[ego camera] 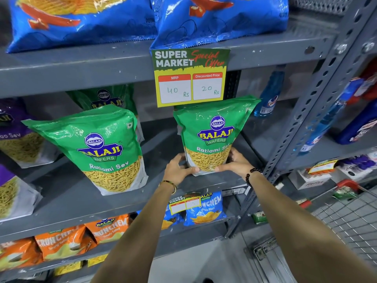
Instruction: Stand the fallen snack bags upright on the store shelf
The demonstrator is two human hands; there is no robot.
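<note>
Hands (206, 166) gripping upright Balaji Ratlami Sev bag (210, 135)

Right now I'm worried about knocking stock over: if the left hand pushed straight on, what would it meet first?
The left hand already touches the green Ratlami Sev bag at its lower left edge, so it would push that bag first.

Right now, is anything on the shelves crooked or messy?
Yes. The green bag on the left leans sideways, unlike the one both hands hold upright. Above, a blue chip bag hangs over the shelf edge onto the price sign.
</note>
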